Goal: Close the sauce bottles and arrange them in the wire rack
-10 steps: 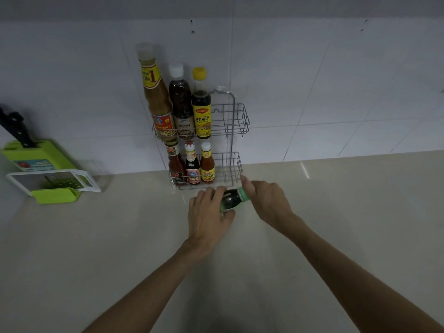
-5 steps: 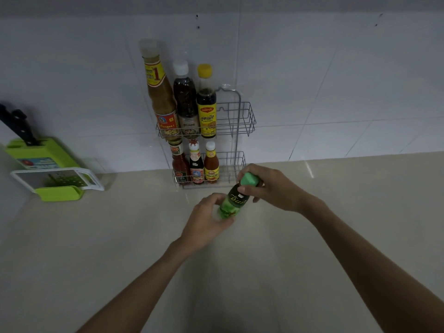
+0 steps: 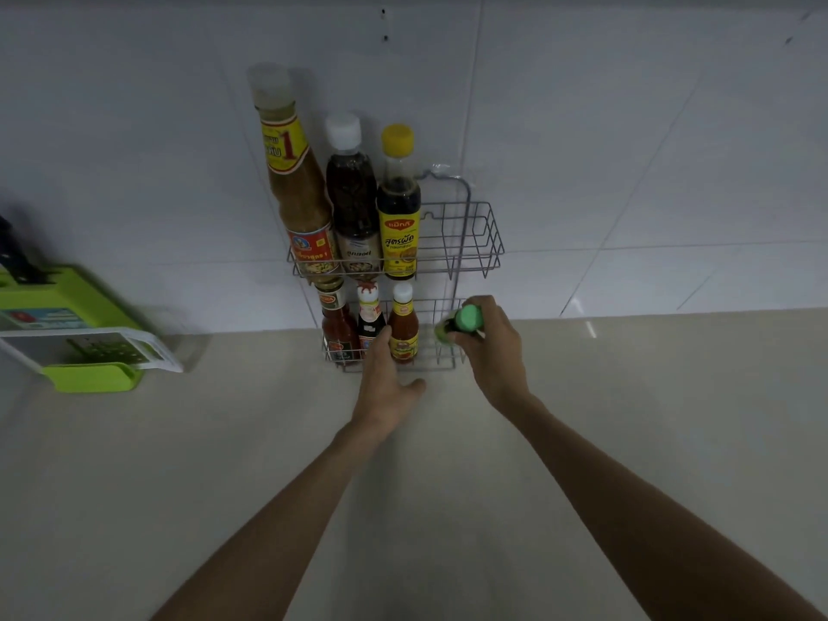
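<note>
1. Green-capped bottle [image 3: 463,322]: a second ago it lay low over the worktop [image 3: 627,441] between both hands, the left around its body and the right at its cap. Now the right hand [image 3: 493,347] alone carries it, and it sits at the open right end of the rack's lower shelf [image 3: 441,358].
2. Right grip: closed on the bottle just under its cap, which is on. Most of the bottle is hidden by the fingers and blurred, so I cannot tell whether its base rests on the wire yet.
3. Left grip: it has let go of the bottle and is open and empty, fingers reaching to the front of the lower shelf beside the orange-labelled bottle [image 3: 403,327]. Whether it touches wire or bottle is unclear.
4. My reading: capping looks done, and placing is under way.
5. Rack [image 3: 479,244] contents:
   - Upper shelf: three tall capped bottles stand side by side at the left; the right part is bare wire.
   - Lower shelf: three small capped bottles at the left, with the green-capped one entering just beside them.
6. Green plastic board set [image 3: 67,333] sits well apart at the left.
</note>
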Motion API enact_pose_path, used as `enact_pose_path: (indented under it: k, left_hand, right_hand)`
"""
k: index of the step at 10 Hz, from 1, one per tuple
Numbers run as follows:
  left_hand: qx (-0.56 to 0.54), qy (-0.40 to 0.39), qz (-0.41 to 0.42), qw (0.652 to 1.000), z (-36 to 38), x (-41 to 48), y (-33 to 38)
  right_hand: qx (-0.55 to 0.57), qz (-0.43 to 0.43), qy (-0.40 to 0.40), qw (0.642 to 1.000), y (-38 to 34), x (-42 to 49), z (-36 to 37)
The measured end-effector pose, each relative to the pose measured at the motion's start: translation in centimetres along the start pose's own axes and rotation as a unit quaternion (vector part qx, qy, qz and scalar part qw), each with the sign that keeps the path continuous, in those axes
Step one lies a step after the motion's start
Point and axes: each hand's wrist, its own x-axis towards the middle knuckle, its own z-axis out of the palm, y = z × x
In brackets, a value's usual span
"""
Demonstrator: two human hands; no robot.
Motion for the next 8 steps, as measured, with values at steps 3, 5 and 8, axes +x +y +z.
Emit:
enact_pose_path:
  k: [3,5,8]
  left_hand:
    - [-0.01,-0.007,-0.022,1.0,1.1,2.8,-1.3]
    - [-0.025,-0.058,-0.014,0.998,-0.1,3.0,-1.5]
    - [0.2,-0.101,-0.017,0.974,-3.1,-0.4,0.4]
  right_hand:
    - [-0.11,0.028,-0.152,0.982,3.0,5.5,3.4]
    - [-0.145,0.049,-0.165,0.974,3.0,4.7,4.8]
    - [-0.236,0.067,-0.233,0.941,3.4,-2.7,1.1]
